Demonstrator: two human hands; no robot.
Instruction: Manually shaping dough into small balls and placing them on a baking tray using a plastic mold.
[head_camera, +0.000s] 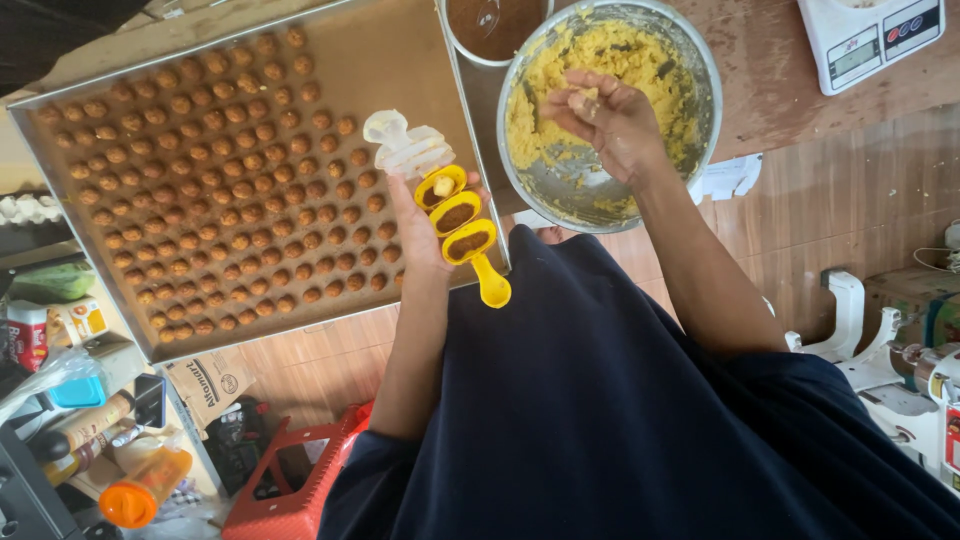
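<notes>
- Over the near edge of the big metal baking tray, we see the left hand closed around a yellow plastic three-cup mould with a clear hinged top half swung open.
- The mould's three oval cups sit in a row: the one farthest from us holds a small pale lump on brown filling, the other two show brown filling only.
- Its yellow handle end sticks out below the hand, towards the body.
- Inside the round steel mixing bowl, we find the right hand, its fingers curled together and pinching a small piece of the crumbly yellow dough that lines the bowl.
- The bowl stands just to the right of the tray, touching or nearly touching its edge; we cannot tell which.
- The tray carries many rows of small round brown balls, filling most of its left and middle part.
- Beyond the bowl stands a smaller round bowl of brown paste, partly cut off by the frame.
- At the far right corner sits a white kitchen scale on the wooden table.
- Below, near the floor, we see a red plastic stool.
</notes>
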